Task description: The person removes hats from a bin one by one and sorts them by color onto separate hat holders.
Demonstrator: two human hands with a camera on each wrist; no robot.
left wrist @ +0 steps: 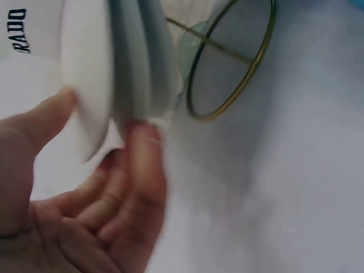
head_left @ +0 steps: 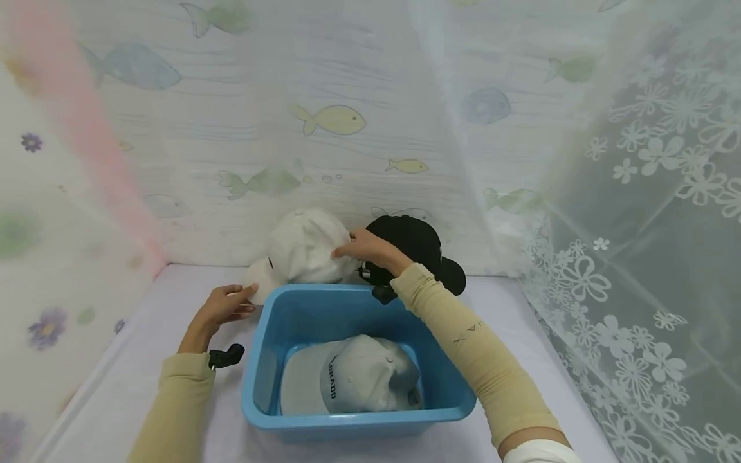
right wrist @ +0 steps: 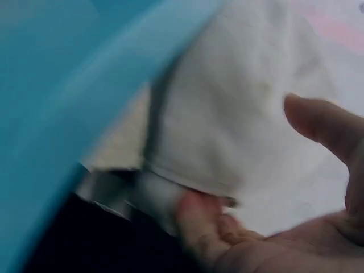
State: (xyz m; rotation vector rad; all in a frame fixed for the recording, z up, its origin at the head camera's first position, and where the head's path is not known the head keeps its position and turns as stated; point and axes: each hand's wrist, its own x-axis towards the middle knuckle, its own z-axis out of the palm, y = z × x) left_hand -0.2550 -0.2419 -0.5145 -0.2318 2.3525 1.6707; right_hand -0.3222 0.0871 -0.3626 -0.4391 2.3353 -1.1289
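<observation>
A white cap [head_left: 312, 247] sits behind the blue bin, brim to the left, and its brim covers other stacked brims [left wrist: 133, 62] in the left wrist view. My left hand [head_left: 222, 307] pinches the white brim [left wrist: 85, 108], thumb on one face and fingers on the other. At the cap's rear edge, my right hand [head_left: 373, 249] holds the fabric, fingers tucked under the edge [right wrist: 199, 219]. A black cap [head_left: 411, 241] stands just right of that hand. Inside the blue bin [head_left: 263, 360] lies a light grey-blue cap [head_left: 361, 373] with dark lettering.
A gold-coloured ring with a crossbar [left wrist: 244, 85] shows beside the brims in the left wrist view. Fish-patterned fabric [head_left: 347, 77] hangs behind the white-covered table [head_left: 185, 283]. Sheer floral fabric [head_left: 642, 257] hangs at the right.
</observation>
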